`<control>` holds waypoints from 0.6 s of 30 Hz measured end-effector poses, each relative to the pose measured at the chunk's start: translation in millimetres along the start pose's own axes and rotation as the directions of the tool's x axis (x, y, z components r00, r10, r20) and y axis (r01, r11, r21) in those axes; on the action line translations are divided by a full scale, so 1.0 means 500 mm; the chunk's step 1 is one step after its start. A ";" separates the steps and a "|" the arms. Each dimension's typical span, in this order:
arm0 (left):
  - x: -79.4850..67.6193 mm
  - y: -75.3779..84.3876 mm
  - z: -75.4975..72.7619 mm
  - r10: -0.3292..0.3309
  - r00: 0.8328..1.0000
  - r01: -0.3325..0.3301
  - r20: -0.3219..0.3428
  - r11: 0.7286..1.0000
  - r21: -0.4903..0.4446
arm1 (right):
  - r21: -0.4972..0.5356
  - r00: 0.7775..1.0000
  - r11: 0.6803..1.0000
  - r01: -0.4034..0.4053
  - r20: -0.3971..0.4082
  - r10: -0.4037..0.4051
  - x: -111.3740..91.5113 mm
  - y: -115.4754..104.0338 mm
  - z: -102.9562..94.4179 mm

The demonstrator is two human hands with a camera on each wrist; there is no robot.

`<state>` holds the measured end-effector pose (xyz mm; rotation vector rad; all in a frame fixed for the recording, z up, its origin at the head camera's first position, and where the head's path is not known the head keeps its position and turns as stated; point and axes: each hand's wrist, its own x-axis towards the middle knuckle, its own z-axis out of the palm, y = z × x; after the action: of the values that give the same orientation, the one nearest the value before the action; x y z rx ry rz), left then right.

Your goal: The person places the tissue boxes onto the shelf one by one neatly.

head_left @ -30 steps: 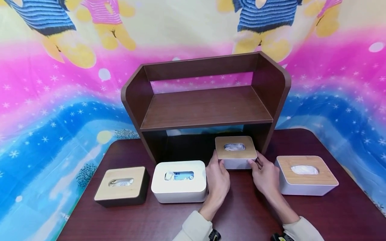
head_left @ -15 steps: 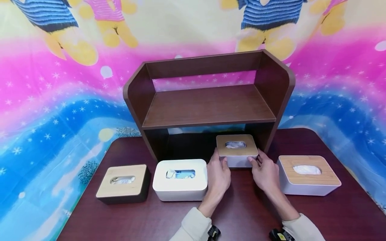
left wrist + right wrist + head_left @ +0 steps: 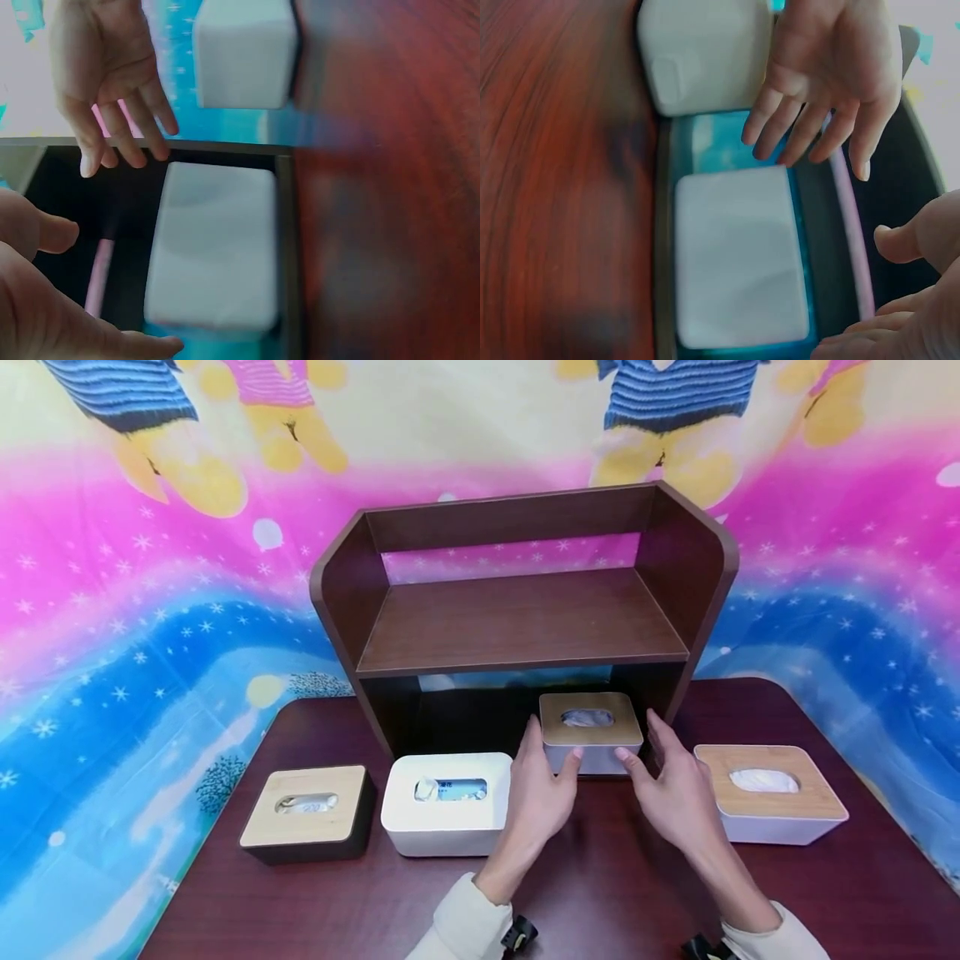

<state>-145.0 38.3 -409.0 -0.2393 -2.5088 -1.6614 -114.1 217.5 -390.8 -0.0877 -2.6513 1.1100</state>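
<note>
From where I stand, both hands hang around a small tissue box with a brown wooden lid (image 3: 591, 735), the left hand (image 3: 542, 789) on one side and the right hand (image 3: 675, 789) on the other. The fingers of each are spread and fairly straight, thumbs held away from them, and neither hand is pinching anything.

The small tissue box sits upright between the two hands, at the mouth of the lower compartment of a dark brown desktop shelf (image 3: 525, 618), near that compartment's right-hand panel. Its pale front faces the person. A narrow gap shows between the right hand's fingers and the box's side. The left hand's fingertips are just beside the opposite side, so close that I cannot tell whether they brush it. Both thumbs point toward the front face; whether either touches is also hard to say.

Just left of the left hand stands a white tissue box (image 3: 446, 818), partly hidden behind it, and farther left a dark-bodied tissue box with a light wood lid (image 3: 307, 831). Beyond the right hand is a white-bodied tissue box with a bamboo lid (image 3: 772, 810), its near corner covered by that hand. All of it stands on a dark reddish table (image 3: 607, 877). Cream sleeves (image 3: 465, 918) end at the wrists, and a colourful printed backdrop (image 3: 480, 427) hangs behind the shelf.
</note>
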 end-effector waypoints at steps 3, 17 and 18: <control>-0.007 0.012 -0.026 -0.005 1.000 0.005 0.022 1.000 -0.006 | -0.028 0.999 0.999 0.033 -0.003 -0.034 -0.015 -0.016 -0.007; -0.036 -0.002 -0.171 0.047 0.998 -0.049 0.030 0.995 0.083 | -0.049 0.995 0.996 0.072 0.071 -0.068 -0.044 -0.054 0.015; -0.037 -0.006 -0.178 0.046 0.999 -0.049 0.028 0.994 0.093 | -0.044 0.994 0.996 0.075 0.084 -0.071 -0.046 -0.055 0.019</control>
<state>-125.9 -46.1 -380.5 -0.3107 -2.5707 -1.5284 -93.0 187.9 -382.9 0.0469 -2.7298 1.0495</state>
